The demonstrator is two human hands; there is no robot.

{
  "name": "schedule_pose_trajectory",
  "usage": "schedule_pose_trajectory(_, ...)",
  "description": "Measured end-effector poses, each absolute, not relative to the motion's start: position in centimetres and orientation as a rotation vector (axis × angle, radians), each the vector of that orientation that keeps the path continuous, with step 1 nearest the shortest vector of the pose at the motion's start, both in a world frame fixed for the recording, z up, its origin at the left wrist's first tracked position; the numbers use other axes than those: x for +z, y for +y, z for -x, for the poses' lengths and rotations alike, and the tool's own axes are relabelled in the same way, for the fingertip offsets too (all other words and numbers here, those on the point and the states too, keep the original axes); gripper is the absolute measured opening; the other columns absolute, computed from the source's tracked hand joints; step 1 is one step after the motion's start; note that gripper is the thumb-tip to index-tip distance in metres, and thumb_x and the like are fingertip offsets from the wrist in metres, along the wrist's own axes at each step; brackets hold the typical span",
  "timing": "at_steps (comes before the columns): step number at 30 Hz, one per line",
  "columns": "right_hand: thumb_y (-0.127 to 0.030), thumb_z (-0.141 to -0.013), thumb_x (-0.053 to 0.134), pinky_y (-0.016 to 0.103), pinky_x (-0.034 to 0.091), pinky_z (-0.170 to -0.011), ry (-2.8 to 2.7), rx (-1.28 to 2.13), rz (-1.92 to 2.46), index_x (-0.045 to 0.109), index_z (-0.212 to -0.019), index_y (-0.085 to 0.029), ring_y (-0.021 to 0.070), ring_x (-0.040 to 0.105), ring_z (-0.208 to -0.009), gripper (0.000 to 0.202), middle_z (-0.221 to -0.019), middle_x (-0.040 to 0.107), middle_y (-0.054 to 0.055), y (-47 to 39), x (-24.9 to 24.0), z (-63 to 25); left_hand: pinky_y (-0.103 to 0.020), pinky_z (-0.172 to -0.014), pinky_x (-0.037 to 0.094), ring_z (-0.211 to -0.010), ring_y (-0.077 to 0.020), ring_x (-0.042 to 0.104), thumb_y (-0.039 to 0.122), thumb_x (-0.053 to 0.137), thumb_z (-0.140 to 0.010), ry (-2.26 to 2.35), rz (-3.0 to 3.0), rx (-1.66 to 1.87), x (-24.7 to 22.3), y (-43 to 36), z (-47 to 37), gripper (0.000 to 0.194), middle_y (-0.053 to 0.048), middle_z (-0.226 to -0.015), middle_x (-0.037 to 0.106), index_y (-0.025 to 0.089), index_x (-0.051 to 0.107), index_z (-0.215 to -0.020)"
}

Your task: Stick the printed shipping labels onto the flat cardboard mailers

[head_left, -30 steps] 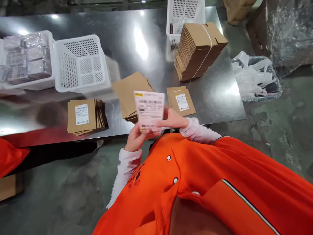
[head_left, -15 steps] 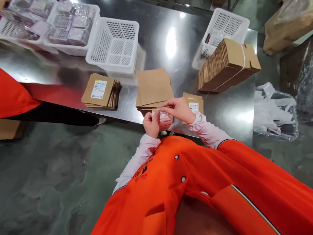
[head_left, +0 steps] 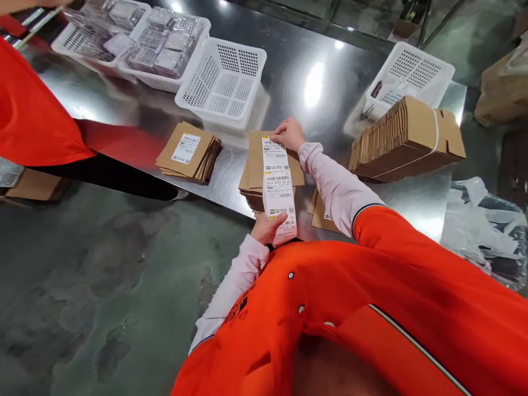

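A strip of printed shipping labels (head_left: 277,181) stretches between my two hands, over a stack of flat brown cardboard mailers (head_left: 254,159). My left hand (head_left: 268,225) is closed on the strip's lower end close to my body, thumb on top. At the far end, my right hand (head_left: 290,133) pinches the strip's upper edge above the top mailer. Left of this stack lies another pile of mailers (head_left: 187,151), its top one bearing a label. Partly hidden under my right forearm are more labelled mailers (head_left: 320,215).
An empty white basket (head_left: 223,82) stands behind the stacks, beside baskets of plastic-wrapped packs (head_left: 169,47). On the right are a strapped bundle of cardboard (head_left: 408,140) and another white basket (head_left: 416,71). A person in an orange top (head_left: 37,110) stands at the left.
My right hand has moved away from my left, up over the stack, drawing the label strip out long. My left hand has shifted slightly lower, and the camera view has turned.
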State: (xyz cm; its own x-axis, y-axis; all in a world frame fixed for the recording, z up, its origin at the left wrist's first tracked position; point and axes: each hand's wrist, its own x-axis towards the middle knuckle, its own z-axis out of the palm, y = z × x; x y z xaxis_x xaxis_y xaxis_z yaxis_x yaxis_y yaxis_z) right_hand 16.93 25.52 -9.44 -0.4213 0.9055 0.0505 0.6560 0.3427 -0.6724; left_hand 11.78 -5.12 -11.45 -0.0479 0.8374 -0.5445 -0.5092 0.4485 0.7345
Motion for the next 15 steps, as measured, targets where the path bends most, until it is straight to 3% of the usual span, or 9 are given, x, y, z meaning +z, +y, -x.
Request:
schedule_pose_trajectory(4,-0.066,-0.087,0.059,0.067,0.023,-0.115,-2.382,0.659,1.307,0.049,-0.142,-0.008,0.0411,0.031,-0.144,0.08,-0.151,0.041,0.025,23.5,-9.4,-17.0,-0.056,-0.096,0.055,-0.104,-0.0391,0.071,0.045,0.095,-0.052,1.256,-0.45,1.018,-11.0,-8.4,-11.6,0.058,-0.018,-0.101,0.077,0.012,0.078,-0.096)
schedule_pose_trajectory(9,-0.063,-0.094,0.046,0.069,0.0,-0.121,-2.705,0.529,1.091,0.035,-0.154,-0.008,0.042,0.012,-0.155,0.082,-0.164,0.023,0.023,16.6,-8.9,-17.2,-0.05,-0.09,0.059,-0.097,-0.0352,0.073,0.049,0.092,-0.057,1.329,-0.578,1.075,-7.1,-11.2,-8.2,0.052,-0.014,-0.096,0.078,0.017,0.079,-0.097)
schedule_pose_trajectory(12,-0.054,-0.096,0.047,0.068,0.0,-0.121,-2.712,0.496,1.183,0.031,-0.155,-0.003,0.0428,0.01,-0.155,0.08,-0.165,0.018,0.026,12.3,-8.7,-17.7,-0.041,-0.085,0.061,-0.097,-0.031,0.073,0.055,0.086,-0.065,1.473,-0.607,1.396,-4.8,-7.5,-5.5,0.05,-0.013,-0.102,0.078,0.018,0.077,-0.097)
schedule_pose_trajectory(15,-0.042,-0.097,0.049,0.06,0.006,-0.126,-2.787,0.532,0.991,0.035,-0.154,-0.007,0.037,0.017,-0.155,0.069,-0.165,0.025,0.022,9.6,-8.3,-19.2,-0.036,-0.09,0.058,-0.105,-0.0289,0.071,0.055,0.08,-0.073,1.52,-0.749,1.619,-4.7,-0.6,-4.0,0.044,-0.012,-0.103,0.077,0.017,0.075,-0.096)
